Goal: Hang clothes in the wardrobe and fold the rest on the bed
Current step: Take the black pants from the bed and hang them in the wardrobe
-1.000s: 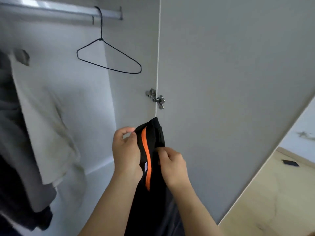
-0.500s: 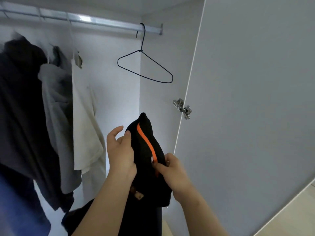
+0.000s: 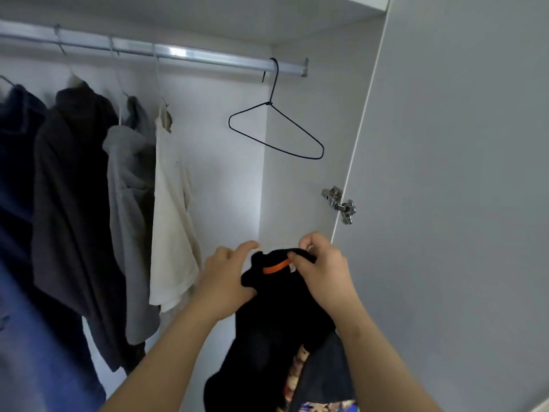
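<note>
Facing the open wardrobe, door swung right. Counting several clothes already hung along the left of the rail, so judged partly done. Noting one bare hanger at the rail's right end, above both hands, likely meant for the next piece. Holding a black top with an orange neck band low before the wardrobe, not yet on any hanger: left hand gripping the collar's left side, right hand pinching its right edge. Carrying more patterned cloth beneath, unhung. Cannot see the bed, so cannot tell how far the folding stands.
</note>
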`<state>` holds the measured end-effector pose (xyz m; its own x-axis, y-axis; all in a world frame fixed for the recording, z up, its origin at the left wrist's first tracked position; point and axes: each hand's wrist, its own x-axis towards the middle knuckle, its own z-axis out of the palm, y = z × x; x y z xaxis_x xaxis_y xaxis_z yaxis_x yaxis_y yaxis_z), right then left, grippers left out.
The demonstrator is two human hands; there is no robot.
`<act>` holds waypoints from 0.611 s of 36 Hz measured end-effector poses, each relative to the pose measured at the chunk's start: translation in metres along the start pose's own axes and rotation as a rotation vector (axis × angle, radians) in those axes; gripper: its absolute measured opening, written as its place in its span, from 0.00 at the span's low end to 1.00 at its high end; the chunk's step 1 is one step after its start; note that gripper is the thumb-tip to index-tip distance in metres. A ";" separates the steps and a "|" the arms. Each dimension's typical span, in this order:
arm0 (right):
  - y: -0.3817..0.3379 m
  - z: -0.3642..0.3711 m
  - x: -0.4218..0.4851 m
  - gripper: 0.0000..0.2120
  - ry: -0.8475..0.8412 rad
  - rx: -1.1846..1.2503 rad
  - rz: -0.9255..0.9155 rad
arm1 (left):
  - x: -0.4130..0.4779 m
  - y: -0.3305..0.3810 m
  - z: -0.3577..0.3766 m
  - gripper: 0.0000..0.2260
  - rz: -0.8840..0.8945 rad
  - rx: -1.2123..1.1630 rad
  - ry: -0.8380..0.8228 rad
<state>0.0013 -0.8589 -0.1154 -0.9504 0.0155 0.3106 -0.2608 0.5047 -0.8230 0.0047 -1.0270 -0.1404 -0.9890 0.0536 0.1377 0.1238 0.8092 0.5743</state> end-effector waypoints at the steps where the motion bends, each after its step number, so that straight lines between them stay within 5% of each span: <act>1: 0.001 0.001 -0.001 0.15 -0.016 0.004 -0.011 | 0.006 0.000 0.006 0.32 0.016 0.087 -0.055; 7: 0.002 -0.003 -0.004 0.17 -0.100 0.001 -0.094 | 0.039 -0.004 0.040 0.27 0.028 0.247 -0.225; 13: 0.003 -0.025 -0.004 0.18 -0.120 -0.008 -0.121 | 0.041 -0.004 0.054 0.23 0.118 -0.158 -0.068; 16: 0.009 -0.024 -0.011 0.17 -0.130 -0.006 -0.067 | 0.042 0.005 0.054 0.24 0.178 0.009 -0.146; 19: 0.016 -0.021 -0.018 0.17 -0.102 0.003 -0.024 | 0.043 0.016 0.053 0.14 0.238 0.315 -0.284; 22: 0.022 -0.025 -0.020 0.17 -0.107 -0.011 -0.003 | 0.048 0.004 0.058 0.04 0.092 0.289 -0.275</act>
<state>0.0185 -0.8264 -0.1275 -0.9625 -0.0782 0.2597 -0.2622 0.5140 -0.8168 -0.0469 -0.9872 -0.1778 -0.9645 0.2560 -0.0655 0.2236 0.9227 0.3141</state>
